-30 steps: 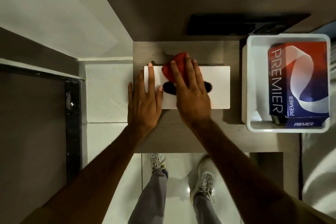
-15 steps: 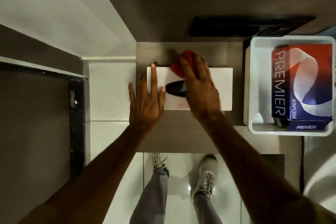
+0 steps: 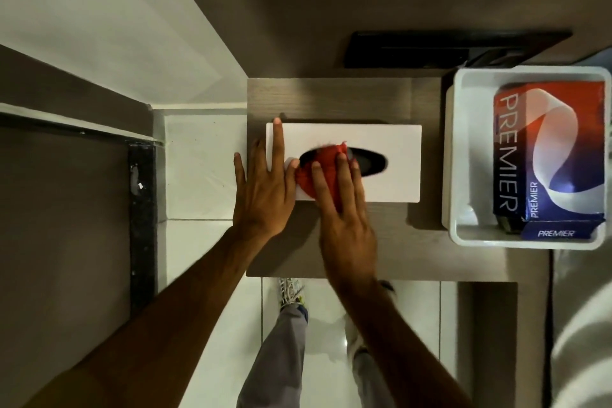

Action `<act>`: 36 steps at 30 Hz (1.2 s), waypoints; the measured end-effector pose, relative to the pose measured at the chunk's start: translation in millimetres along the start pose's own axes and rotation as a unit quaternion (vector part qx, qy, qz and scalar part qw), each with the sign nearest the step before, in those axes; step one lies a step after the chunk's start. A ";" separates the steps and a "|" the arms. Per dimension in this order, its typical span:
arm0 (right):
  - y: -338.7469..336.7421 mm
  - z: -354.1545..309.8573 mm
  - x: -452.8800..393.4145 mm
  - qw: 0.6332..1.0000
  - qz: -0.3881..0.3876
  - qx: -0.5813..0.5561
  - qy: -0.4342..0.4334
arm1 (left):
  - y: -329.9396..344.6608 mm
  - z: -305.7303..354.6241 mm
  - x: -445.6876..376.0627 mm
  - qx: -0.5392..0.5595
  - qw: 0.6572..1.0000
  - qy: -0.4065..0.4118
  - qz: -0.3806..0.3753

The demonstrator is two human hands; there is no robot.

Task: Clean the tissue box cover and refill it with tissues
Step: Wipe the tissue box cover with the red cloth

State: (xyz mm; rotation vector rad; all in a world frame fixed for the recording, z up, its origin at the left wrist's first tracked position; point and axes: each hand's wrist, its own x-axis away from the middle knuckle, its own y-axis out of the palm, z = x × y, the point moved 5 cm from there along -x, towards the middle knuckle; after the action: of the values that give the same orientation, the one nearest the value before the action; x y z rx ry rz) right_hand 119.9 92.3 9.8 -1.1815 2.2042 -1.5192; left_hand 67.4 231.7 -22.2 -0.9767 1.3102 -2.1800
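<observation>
A white rectangular tissue box cover with a dark oval slot lies on a small wooden table. My left hand lies flat with spread fingers on the cover's left end, index finger reaching its far corner. My right hand presses a red cloth flat onto the cover's top, over the left part of the slot and the near edge. A red, white and blue "PREMIER" tissue pack sits in a white tub to the right.
The white tub stands on the table's right side, close to the cover. A dark flat object lies behind the table against the wall. White floor tiles, my grey trousers and sneakers show below the table's near edge.
My right hand has drawn the red cloth from the cover's far edge toward the near edge, across the slot. My left hand has stayed on the left end.
</observation>
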 end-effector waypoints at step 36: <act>-22.1 10.9 -66.2 0.994 0.047 -0.003 0.102 | -4.8 1.1 -0.6 0.027 1.000 -0.006 -0.005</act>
State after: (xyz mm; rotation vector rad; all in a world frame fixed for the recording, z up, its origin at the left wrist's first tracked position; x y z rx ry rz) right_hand 180.3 128.7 7.2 -0.9459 2.3583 -1.6605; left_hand 68.7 233.7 -17.9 -0.9762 1.2365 -2.2007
